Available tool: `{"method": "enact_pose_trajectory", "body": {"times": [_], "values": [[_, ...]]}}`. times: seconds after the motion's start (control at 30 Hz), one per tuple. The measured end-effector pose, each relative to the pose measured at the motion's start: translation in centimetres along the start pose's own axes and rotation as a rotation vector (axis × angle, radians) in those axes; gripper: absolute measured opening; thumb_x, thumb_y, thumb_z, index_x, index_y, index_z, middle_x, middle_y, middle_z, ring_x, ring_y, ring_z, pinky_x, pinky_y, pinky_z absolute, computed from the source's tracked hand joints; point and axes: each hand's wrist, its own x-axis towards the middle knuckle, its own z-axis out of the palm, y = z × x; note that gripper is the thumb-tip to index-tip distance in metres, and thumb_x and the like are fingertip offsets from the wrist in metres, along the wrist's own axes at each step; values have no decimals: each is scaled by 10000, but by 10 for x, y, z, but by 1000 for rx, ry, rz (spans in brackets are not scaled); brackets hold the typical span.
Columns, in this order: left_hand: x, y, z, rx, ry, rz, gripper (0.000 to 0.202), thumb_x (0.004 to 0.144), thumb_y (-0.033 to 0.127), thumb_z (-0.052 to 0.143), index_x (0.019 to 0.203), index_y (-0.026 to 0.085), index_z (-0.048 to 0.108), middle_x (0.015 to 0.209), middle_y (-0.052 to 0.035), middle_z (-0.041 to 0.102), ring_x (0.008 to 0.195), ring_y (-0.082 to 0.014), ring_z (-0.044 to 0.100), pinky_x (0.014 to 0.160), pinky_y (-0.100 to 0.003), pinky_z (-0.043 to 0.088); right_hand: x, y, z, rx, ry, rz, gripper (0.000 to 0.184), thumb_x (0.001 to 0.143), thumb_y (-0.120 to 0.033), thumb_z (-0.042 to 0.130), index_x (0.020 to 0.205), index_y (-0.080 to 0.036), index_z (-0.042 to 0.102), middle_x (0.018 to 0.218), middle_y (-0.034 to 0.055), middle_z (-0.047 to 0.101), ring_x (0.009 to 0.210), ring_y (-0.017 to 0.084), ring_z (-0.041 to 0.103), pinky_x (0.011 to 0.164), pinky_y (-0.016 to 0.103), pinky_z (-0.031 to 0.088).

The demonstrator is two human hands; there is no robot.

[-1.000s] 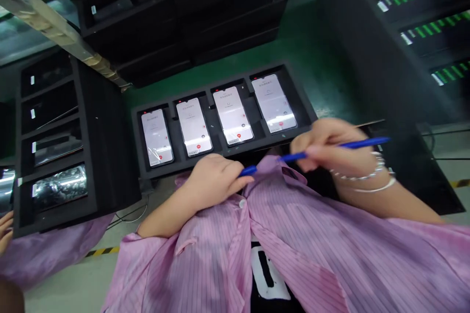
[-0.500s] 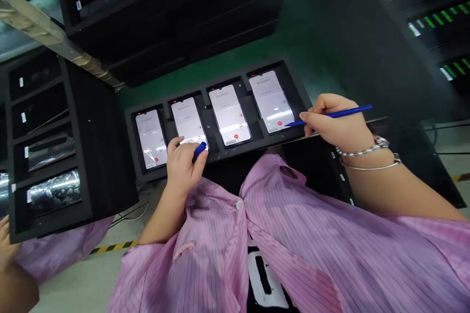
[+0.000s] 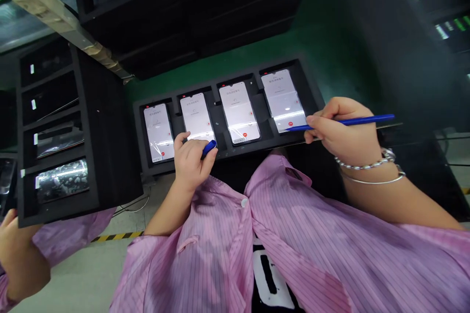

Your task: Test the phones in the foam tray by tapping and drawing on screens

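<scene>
Four lit phones (image 3: pixel 238 112) in one black tray (image 3: pixel 316 95) at frame centre, right hand (image 3: pixel 343 129) gripping blue stylus (image 3: pixel 341 122) at rightmost phone, left hand (image 3: pixel 191 161) closed on blue cap (image 3: pixel 209 147), hands apart.

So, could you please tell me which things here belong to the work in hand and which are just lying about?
In hand: right hand holding blue pen; left hand holding blue cap; four lit phones in black tray.
Lying about: side tray; stacked trays; another person's hand.
</scene>
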Motion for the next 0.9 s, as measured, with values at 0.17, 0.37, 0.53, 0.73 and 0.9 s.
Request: {"method": "enact_pose_trajectory", "body": {"times": [0.17, 0.37, 0.53, 0.73, 0.9], "values": [[-9, -4, -12, -56, 61, -43, 148, 1043, 335, 539, 955, 236, 606, 782, 24, 704, 632, -158, 629, 1044, -470, 492, -8, -15, 47, -19, -140, -81, 297, 774, -333, 702, 594, -240, 485, 533, -9, 562, 492, 174, 560, 528, 316, 435], [-36, -38, -57, 119, 157, -156, 172, 1008, 358, 582, 911, 229, 640, 782, 6, 685, 699, -178, 642, 1108, -498, 476, 1, -13, 63, -220, -183, -64, 305, 792, -286, 672, 614, -238, 428, 528, -33, 477, 505, 164, 495, 539, 319, 373], [-60, -67, -89, 270, 248, -377, 289, 1012, 443, 555, 846, 225, 644, 800, -32, 683, 787, -210, 656, 1146, -542, 450, 2, -12, 59, -259, -195, -71, 283, 760, -279, 656, 611, -242, 418, 517, -36, 472, 501, 170, 505, 534, 316, 363], [-78, -76, -68, 273, 274, -518, 354, 1000, 518, 532, 890, 202, 648, 849, -66, 659, 901, -236, 665, 983, -453, 544, -8, -24, 70, -89, -167, -12, 294, 747, -367, 690, 614, -257, 453, 519, -12, 552, 500, 215, 597, 522, 330, 438], [-85, -75, -56, 248, 336, -445, 349, 1046, 480, 501, 890, 198, 635, 820, -35, 641, 810, -195, 652, 1001, -446, 534, -25, -43, 120, -23, -362, -59, 304, 799, -418, 730, 685, -250, 503, 586, -21, 606, 552, 208, 625, 554, 322, 449]]}}
